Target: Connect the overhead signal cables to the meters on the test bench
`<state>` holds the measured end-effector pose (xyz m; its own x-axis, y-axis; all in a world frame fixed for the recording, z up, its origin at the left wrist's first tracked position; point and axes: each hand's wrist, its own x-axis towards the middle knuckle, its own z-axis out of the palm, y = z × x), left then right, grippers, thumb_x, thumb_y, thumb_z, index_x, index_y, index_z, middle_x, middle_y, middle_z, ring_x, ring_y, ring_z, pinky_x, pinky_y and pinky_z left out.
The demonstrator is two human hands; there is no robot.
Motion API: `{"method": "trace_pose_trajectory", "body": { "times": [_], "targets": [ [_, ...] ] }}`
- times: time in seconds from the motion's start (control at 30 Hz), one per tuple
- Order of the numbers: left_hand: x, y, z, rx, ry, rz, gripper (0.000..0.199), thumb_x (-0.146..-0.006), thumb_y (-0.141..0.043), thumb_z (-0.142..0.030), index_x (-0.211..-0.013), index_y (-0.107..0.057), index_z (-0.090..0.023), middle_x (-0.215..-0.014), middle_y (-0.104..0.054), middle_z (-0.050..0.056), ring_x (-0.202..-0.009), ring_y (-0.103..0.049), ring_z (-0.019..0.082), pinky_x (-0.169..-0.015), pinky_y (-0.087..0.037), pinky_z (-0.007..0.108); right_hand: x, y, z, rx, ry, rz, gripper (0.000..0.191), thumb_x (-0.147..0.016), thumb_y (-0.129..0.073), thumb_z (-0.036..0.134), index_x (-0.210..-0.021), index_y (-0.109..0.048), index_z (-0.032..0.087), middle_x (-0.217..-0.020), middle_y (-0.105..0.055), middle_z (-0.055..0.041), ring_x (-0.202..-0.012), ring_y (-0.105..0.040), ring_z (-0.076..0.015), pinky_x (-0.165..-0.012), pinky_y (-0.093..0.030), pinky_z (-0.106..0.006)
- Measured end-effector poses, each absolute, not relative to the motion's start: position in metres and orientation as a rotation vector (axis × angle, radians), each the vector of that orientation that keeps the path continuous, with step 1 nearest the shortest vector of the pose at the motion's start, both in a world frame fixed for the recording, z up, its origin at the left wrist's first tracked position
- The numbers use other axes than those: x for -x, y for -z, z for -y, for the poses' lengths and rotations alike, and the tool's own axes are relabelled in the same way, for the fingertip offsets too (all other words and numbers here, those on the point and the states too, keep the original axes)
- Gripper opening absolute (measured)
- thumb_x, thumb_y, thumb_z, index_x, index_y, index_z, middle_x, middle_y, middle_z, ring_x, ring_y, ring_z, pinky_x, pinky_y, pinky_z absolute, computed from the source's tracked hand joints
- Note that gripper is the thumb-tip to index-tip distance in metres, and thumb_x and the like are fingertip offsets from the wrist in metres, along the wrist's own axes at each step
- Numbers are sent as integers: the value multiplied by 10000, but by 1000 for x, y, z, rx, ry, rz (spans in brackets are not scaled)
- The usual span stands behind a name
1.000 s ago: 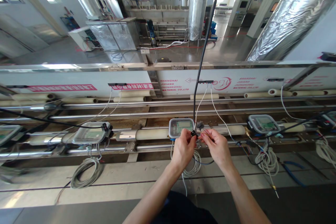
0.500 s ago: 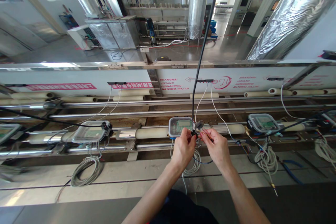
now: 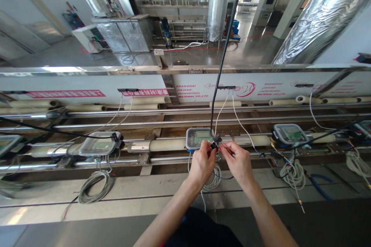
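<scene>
Just beside the clear-lidded box (image 3: 199, 139), your left hand (image 3: 200, 165) pinches a small black piece (image 3: 213, 145), fingers nearly closed. Your right hand (image 3: 240, 163), also nearly closed, grips a thin strand (image 3: 227, 149), perhaps wire, near it. This looks like fine fingertip work; the next move probably calls for steady, light fingers.

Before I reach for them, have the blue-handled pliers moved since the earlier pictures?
No. The blue-handled pliers keep the same place on the metal ledge, just right of the bundled cable; only the view shifts slightly.
</scene>
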<state>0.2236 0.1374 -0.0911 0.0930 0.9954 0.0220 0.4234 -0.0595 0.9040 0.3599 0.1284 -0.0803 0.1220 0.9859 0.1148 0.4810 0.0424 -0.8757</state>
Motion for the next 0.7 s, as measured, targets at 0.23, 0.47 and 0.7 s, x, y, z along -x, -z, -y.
{"method": "trace_pose_trajectory", "body": {
  "times": [0.23, 0.47, 0.7],
  "targets": [
    [-223, 90, -138, -1530, -949, -1368, 145, -818, -509, -173, -954, -469, -204, -757, -632, 7, -683, -619, 168, -592, -440, 233, -366, 84, -134, 1405, -1093, 1278, 251, -775, -598, 427, -837, -636, 187, -877, -692, -67, -765, -636, -182, -690, -500, -292],
    [-224, 87, -136, -1555, -932, -1332, 182, -794, -502, -130, -957, -476, -207, -769, -629, 5, -696, -607, 159, -606, -437, 228, -382, 84, -141, 1369, -1234, 1422, 165, -713, -620, 329, -657, -560, 186, -874, -650, -37, -815, -595, -164, -745, -463, -297],
    [-222, 85, -135, -1615, -888, -1305, 172, -851, -447, -140, -997, -509, -207, -751, -626, 11, -667, -593, 168, -589, -415, 235, -389, 73, -144, 1432, -1285, 1568, 60, -700, -580, 245, -702, -556, 191, -769, -609, 10, -698, -552, -130, -609, -416, -237]
  ]
}}
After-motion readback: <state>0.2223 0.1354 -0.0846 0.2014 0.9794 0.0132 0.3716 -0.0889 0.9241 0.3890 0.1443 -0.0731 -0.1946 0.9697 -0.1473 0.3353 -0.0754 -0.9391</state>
